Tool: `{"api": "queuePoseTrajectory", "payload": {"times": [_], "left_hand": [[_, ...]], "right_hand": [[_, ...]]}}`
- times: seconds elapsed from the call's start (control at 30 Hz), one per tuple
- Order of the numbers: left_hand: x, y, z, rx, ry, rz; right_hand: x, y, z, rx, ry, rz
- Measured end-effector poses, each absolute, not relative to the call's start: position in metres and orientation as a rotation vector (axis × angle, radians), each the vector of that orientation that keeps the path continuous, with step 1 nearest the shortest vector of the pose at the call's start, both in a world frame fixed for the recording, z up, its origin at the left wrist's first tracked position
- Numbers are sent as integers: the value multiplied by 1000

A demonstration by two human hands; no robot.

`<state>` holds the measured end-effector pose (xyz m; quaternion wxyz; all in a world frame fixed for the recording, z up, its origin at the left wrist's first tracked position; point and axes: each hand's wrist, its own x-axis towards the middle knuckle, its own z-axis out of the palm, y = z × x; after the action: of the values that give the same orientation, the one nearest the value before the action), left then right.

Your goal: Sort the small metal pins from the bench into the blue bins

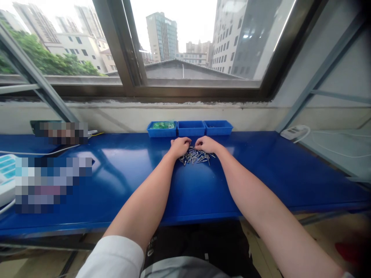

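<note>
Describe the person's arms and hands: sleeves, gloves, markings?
Neither the left hand nor the right hand shows a glove or wristband. A wide, plain white fabric sleeve covers part of the left arm; a pale fabric sliver edges the right arm.

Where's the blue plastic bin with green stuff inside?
In the head view, the blue plastic bin with green stuff inside stands at the back of the shiny blue table, leftmost of three in a row, just beyond the person's left hand.

This looks like a workshop: a blue bench [199, 193] bears plastic bins [191, 132] (three, abreast) and loose metal pins [192, 157].
</note>
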<state>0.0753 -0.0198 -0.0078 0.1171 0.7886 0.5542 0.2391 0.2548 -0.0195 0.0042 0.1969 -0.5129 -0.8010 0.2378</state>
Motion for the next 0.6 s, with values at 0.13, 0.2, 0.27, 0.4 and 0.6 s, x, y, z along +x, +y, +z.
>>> {"api": "queuePoseTrajectory", "payload": {"times": [0.13,0.2,0.27,0.4,0.6], "left_hand": [[75,-22,-5,2325,1568,681],[75,-22,-5,2334,1548,677],[75,-23,-5,2341,1529,687],[75,-25,-5,2361,1464,777],[74,-29,-4,2341,1394,909]], "right_hand": [[255,-17,2,-1428,-2254,691],[255,-17,1,-1418,-2255,697],[256,-16,0,-1401,-2251,701],[256,-14,-3,-1358,-2208,672],[255,-13,-4,-1258,-2101,648]]}}
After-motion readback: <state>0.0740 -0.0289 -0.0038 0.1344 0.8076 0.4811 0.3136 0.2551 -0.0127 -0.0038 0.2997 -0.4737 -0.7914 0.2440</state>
